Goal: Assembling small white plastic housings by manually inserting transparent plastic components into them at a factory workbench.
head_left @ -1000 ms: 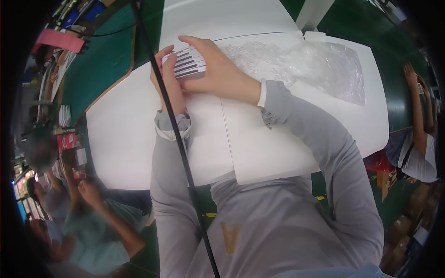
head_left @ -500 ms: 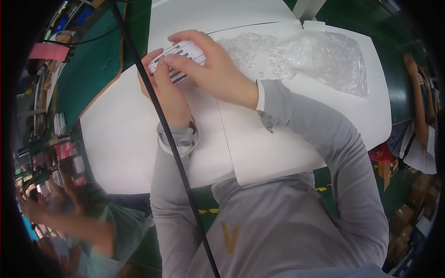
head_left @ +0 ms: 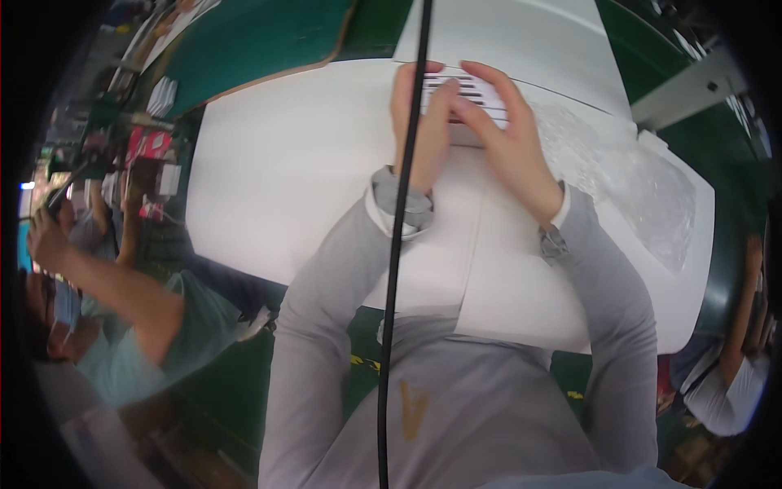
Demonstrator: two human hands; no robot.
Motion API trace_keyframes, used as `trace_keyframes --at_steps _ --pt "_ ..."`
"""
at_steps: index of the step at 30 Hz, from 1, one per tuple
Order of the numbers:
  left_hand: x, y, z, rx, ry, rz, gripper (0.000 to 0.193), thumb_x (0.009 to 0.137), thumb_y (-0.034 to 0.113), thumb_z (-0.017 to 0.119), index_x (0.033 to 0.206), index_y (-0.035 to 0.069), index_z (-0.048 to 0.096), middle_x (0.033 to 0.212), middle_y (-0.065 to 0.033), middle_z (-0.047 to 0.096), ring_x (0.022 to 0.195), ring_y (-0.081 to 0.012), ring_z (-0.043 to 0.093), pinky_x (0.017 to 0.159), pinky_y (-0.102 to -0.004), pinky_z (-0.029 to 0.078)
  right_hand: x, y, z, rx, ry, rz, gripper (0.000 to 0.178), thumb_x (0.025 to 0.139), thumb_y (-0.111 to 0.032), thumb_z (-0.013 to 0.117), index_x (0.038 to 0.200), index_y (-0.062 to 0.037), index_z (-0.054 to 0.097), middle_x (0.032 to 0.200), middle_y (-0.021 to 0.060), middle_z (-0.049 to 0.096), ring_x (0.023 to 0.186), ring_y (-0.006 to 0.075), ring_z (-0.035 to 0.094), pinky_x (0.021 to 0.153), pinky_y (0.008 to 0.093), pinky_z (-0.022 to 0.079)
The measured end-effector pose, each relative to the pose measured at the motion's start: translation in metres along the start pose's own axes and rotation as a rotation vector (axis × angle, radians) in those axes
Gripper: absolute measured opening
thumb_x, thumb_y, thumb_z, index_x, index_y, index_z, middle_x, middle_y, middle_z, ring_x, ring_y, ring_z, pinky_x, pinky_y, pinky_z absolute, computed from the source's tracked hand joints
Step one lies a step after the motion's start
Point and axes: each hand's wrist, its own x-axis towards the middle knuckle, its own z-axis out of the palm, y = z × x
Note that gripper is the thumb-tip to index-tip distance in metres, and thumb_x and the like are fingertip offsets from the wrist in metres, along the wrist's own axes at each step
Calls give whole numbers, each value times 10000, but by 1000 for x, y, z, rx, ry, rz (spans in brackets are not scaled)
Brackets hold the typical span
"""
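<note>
Both hands hold a white block with dark stripes (head_left: pixel 481 91) above the far part of the white table. It looks like a stack of flat pieces, though I cannot tell for sure. My left hand (head_left: pixel 432 147) is closed round its left side, thumb on the striped top. My right hand (head_left: pixel 515 134) grips the right side, its thumb beside the left thumb. The fingers under the block are hidden. Small clear plastic pieces (head_left: pixel 562 130) are spread on the table just right of my right hand, blurred here.
A clear plastic bag (head_left: pixel 656 200) lies on the right of the white table (head_left: pixel 277 171). A black cable (head_left: pixel 394 285) hangs across the view. Far left stands a green table (head_left: pixel 261 45); a metal post (head_left: pixel 692 85) rises far right. People work at left (head_left: pixel 191 318) and right (head_left: pixel 737 383).
The whole view has swung, so hands and table sit further right in it. The block is turned more level. Both hands still hold it.
</note>
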Motion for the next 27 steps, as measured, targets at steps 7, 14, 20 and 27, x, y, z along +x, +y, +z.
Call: trace_keyframes --at_steps 7,14,20,27 --pt "5 -10 -8 117 -6 164 236 984 80 654 1167 0 530 961 -76 635 824 -110 644 705 -253 549 0 2 6 -125 15 -74 407 1022 -231 641 1370 -31 570 1258 113 622 1141 186 627 983 315 499" --pt "4 -5 -4 74 -39 208 238 968 53 650 1168 7 529 944 -77 637 819 -120 655 703 -264 561 5 9 4 -33 7 -6 376 1024 -208 630 1352 -28 598 1260 111 624 1159 207 618 993 314 488" --pt "12 -27 -9 80 35 122 214 957 78 637 1154 25 574 986 -50 623 865 -99 611 736 -254 526 7 5 5 -64 30 -4 367 1013 -162 626 1348 -15 605 1300 117 630 1176 203 616 1003 318 487" --pt "8 -28 -10 143 -102 143 265 961 112 634 1196 19 556 1030 -85 654 909 -112 632 772 -270 537 3 -4 4 -72 25 -5 380 1006 -99 608 1373 -9 566 1294 129 620 1129 195 652 947 313 549"
